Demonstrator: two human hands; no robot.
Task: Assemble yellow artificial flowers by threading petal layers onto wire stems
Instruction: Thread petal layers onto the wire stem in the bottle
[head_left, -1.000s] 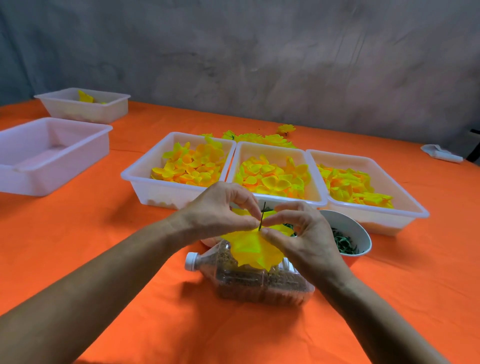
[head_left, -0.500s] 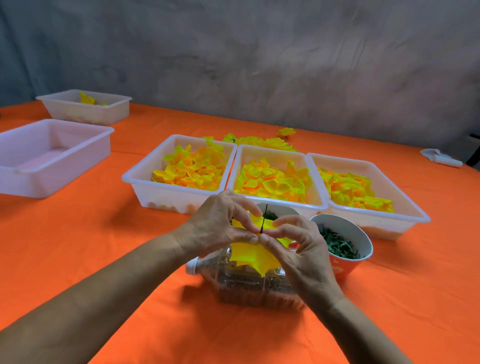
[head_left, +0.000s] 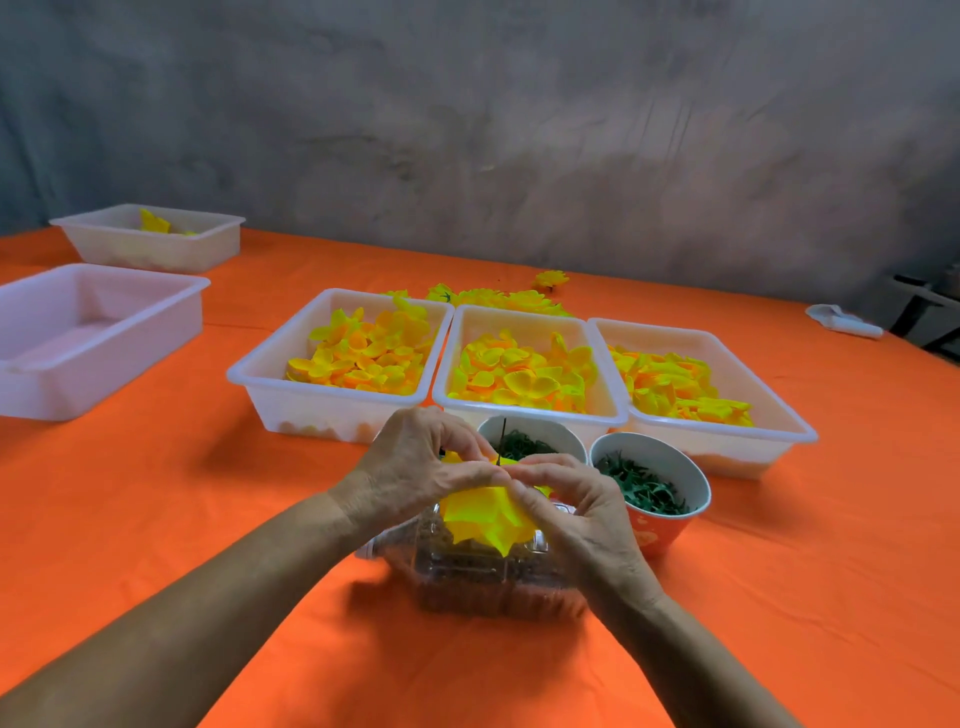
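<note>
Left hand (head_left: 415, 462) and right hand (head_left: 576, 512) met above a clear bottle (head_left: 488, 577) lying on the orange bench (head_left: 156, 519). Fingers of both were curled, pinching a yellow petal layer (head_left: 485, 514) threaded on a thin wire stem (head_left: 501, 439). Three petal trays (head_left: 524, 410) stood beyond, two cups (head_left: 675, 525) near right.

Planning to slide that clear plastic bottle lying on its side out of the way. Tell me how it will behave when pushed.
The clear plastic bottle looks squarish and flat-sided, so it would probably slide on the orange tablecloth rather than roll. It seems packed with dark granular filling, so likely heavy for its size. Both hands work right above it, so a push could bump them.
</note>
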